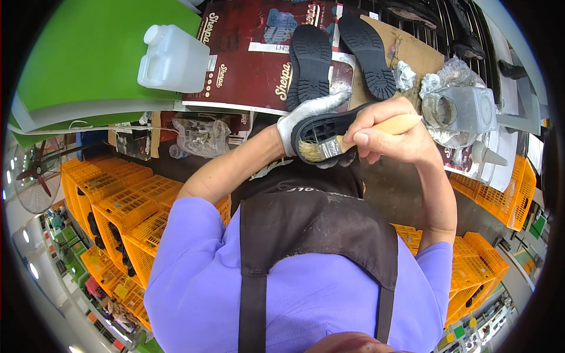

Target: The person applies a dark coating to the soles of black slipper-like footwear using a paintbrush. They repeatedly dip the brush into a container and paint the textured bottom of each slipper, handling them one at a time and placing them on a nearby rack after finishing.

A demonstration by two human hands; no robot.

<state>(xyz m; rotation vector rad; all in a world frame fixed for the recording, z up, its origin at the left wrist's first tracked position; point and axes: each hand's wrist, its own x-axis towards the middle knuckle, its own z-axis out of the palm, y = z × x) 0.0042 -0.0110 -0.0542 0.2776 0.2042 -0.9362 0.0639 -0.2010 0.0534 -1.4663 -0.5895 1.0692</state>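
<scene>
My left hand [288, 122], in a whitish glove, cradles a black shoe sole [305, 130] with its hollow inner side facing up. My bare right hand [385, 134] is closed round the wooden handle of a paintbrush [329, 147]. Its pale bristles touch the inside of the sole at the near end. Part of the sole is hidden behind my right hand. Two more black soles lie tread up on the table just beyond, one on the left [311, 62] and one on the right [368, 56].
A white plastic jug [173, 59] stands on the green surface at left. Dark red cardboard [247, 53] covers the table. At right are a clear cut-open container [468, 110], crumpled plastic and a squeeze bottle [489, 156]. Orange crates [138, 206] stand on both sides of me.
</scene>
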